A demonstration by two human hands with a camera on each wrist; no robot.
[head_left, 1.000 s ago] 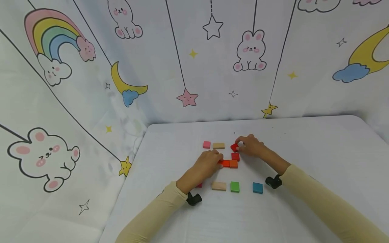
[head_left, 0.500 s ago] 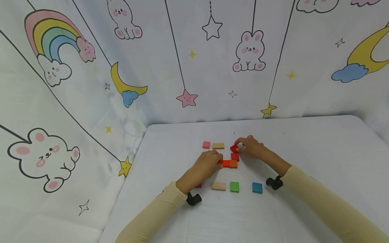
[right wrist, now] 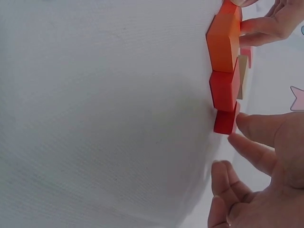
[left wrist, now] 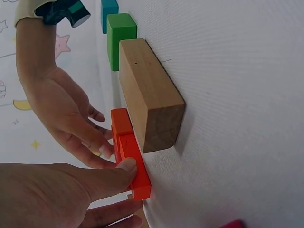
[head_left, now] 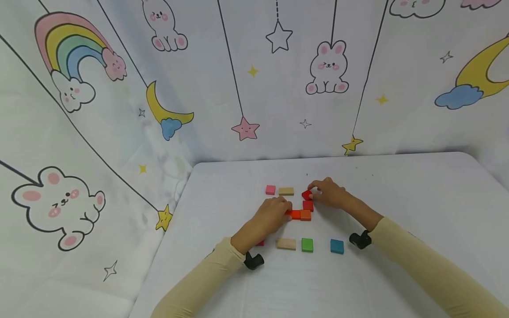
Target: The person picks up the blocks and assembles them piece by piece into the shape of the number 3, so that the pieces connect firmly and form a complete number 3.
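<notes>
Right hand [head_left: 328,193] pinching far red block [head_left: 306,194], left hand [head_left: 272,215] pinching orange-red block [head_left: 295,214] (table edge [head_left: 377,157] well beyond)

tabletop [head_left: 397,274]: white cloth cover, matt, fine ribbed weave
long plain block [left wrist: 152,80]: bare wood, grain showing, matt, smooth
orange-red block [left wrist: 141,184]: smooth, evenly coloured, paint-like coat
red block [right wrist: 225,121] nearest the tabletop's far edge: smooth, same paint-like coat
green block [left wrist: 123,31]: smooth, dull sheen
backdrop [head_left: 222,88] behind the far edge: printed cloth, matt, lightly creased
sleeves [head_left: 429,260]: matt cloth
wrist camera [left wrist: 71,12]: dark, plastic-looking, partly glossy
</notes>
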